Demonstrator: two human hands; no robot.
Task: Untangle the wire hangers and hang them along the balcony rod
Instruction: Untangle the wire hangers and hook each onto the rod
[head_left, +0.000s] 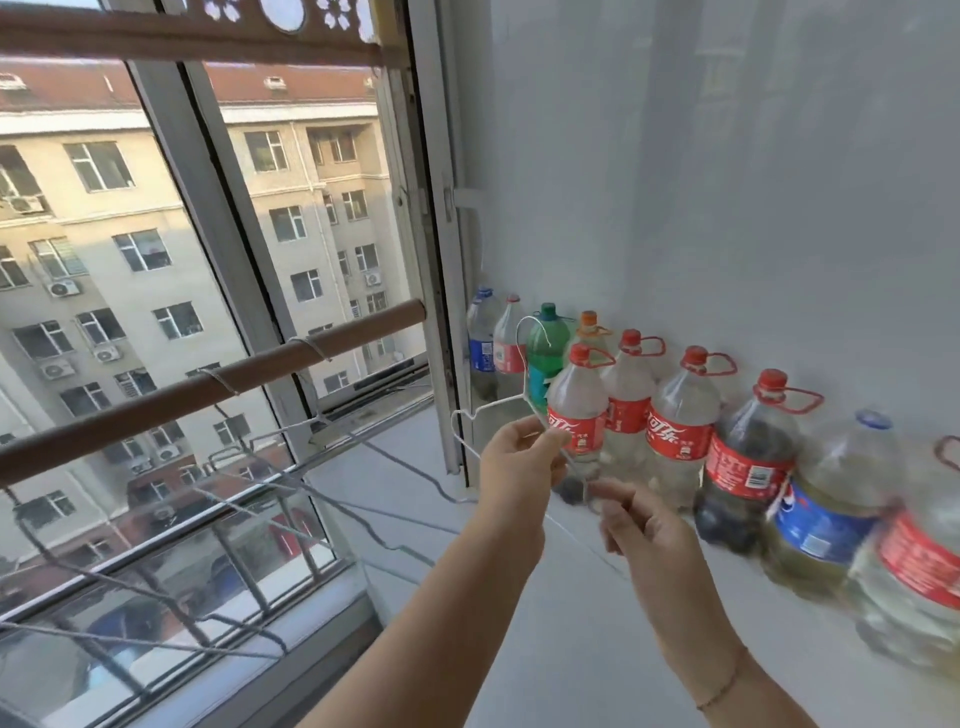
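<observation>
I hold a white wire hanger (521, 364) in front of the bottles, its hook up near the green bottle. My left hand (519, 457) pinches its wire near the shoulder, and my right hand (631, 519) pinches the lower end of the same wire. The brown balcony rod (208, 387) runs from the left edge up to the window frame. Several wire hangers (249, 467) hang from it by their hooks, with their frames spreading down to the lower left. The rod's right end, near the frame, is bare.
A row of large plastic bottles (670, 431) stands along the white wall (727, 208) on the ledge (545, 649). The window (156, 260) and its grey frame lie to the left, with metal railing bars below. A second brown rod (182, 36) crosses the top.
</observation>
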